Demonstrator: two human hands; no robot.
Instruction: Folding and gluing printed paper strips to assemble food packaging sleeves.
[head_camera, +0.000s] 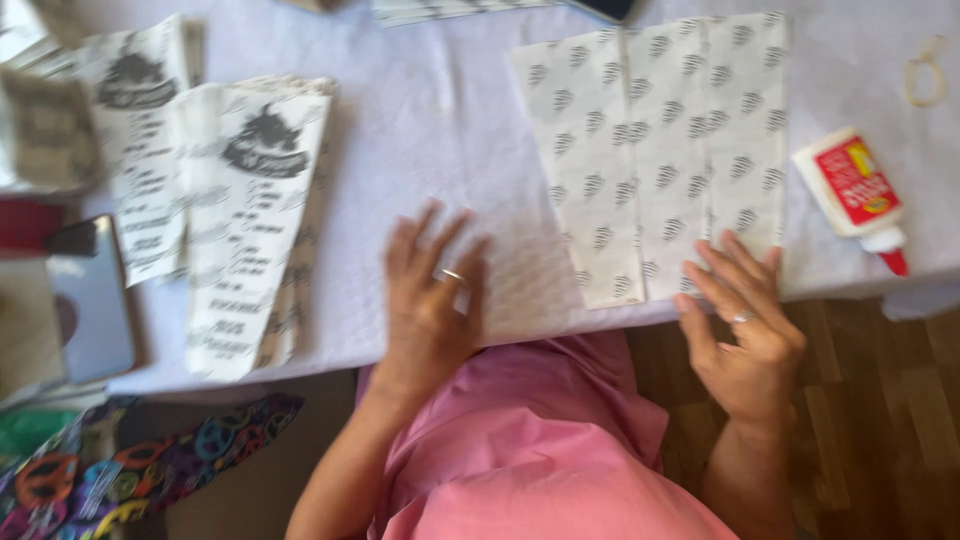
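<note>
My left hand (430, 295) lies flat with fingers spread on the white table cover (440, 130), holding nothing; a ring shows on one finger. My right hand (745, 325) rests its fingertips on the near edge of a folded sheet of patterned white paper (655, 150), fingers apart, a ring on it too. The paper is creased into three long panels and lies to the right of my left hand. A white glue bottle (855, 190) with a red label and red tip lies just right of the paper.
A stack of printed white paper bags (250, 220) lies at the left, with more bags (130, 130) behind. A phone (90, 300) rests at the far left edge. A rubber band (925, 70) lies at the back right. Wooden floor (880, 400) shows below the table.
</note>
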